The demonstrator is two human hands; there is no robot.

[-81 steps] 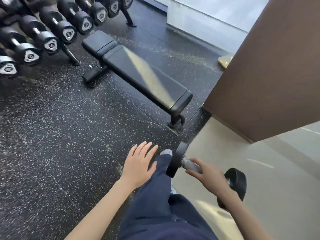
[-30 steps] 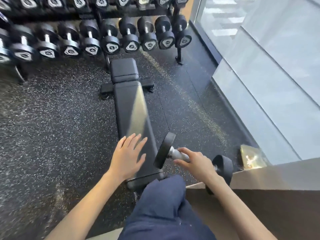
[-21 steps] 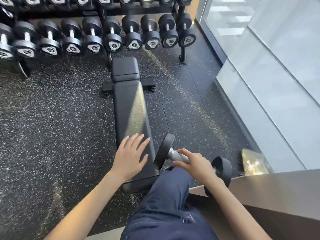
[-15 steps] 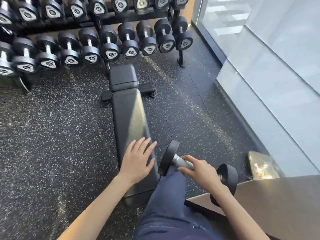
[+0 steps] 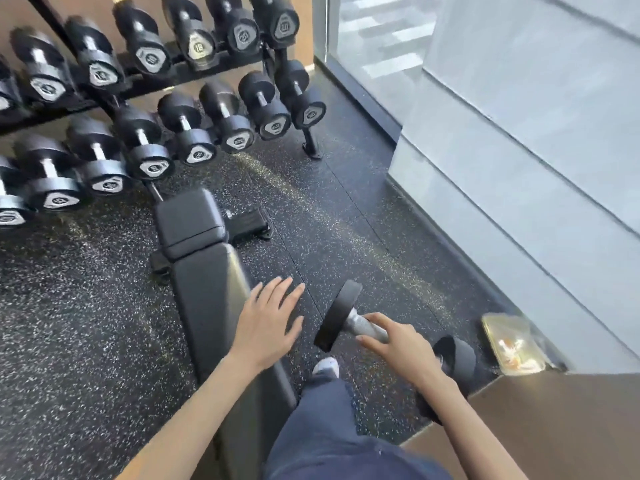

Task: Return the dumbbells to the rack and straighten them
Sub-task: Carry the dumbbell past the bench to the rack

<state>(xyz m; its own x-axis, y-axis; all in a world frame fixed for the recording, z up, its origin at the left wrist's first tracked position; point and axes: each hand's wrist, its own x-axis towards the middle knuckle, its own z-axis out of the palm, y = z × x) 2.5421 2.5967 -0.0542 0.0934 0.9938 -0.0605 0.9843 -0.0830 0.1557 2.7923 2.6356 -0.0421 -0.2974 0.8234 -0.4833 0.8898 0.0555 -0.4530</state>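
Observation:
My right hand [image 5: 401, 348] is shut on the metal handle of a black dumbbell [image 5: 337, 320], carried level above the floor, one round head to the left of the hand and the other behind my wrist. My left hand [image 5: 266, 323] is open with fingers spread, palm down, hovering over the near end of the bench. The black two-tier dumbbell rack [image 5: 284, 64] stands at the upper left, both tiers filled with several black dumbbells with grey end plates.
A black padded bench [image 5: 204, 271] lies lengthwise between me and the rack. A glass wall [image 5: 519, 133] runs along the right. A clear packet [image 5: 512, 344] lies on the floor by the wall. A brown surface [image 5: 554, 427] fills the lower right. My blue trouser leg and shoe are below.
I have walked closer to the rack, which now looks larger and nearer. The bench has shifted left in view. My right hand still carries the dumbbell; my left hand stays open.

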